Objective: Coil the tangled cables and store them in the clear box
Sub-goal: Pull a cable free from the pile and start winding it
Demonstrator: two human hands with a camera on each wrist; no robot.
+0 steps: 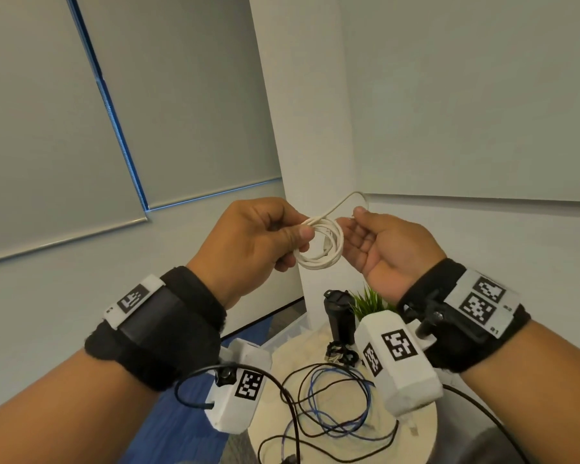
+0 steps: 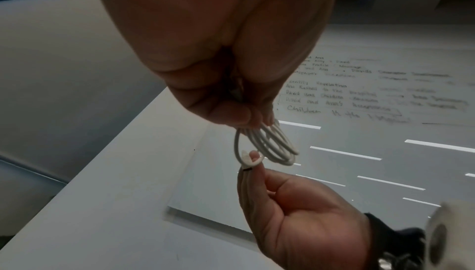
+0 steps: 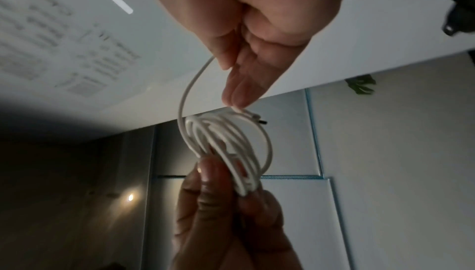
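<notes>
- My left hand (image 1: pixel 248 242) pinches the thin white coiled cable (image 1: pixel 322 244), raised above the round pale worktop (image 1: pixel 422 426).
- My right hand (image 1: pixel 387 244) pinches its loose end.
- Tangled black and blue cables (image 1: pixel 329 403) lie below.

Green plant (image 1: pixel 370 301); black bottle (image 1: pixel 339 316)

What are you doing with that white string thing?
It is a white cable being wound into a neat coil. The left hand grips the bundle of loops, and the right hand pinches the loose end by its plug, with one last loop not yet laid onto the coil. Down below, on a round table, black cables and a blue cable lie tangled, not coiled yet. The clear box cannot be made out for sure in these views.
</notes>
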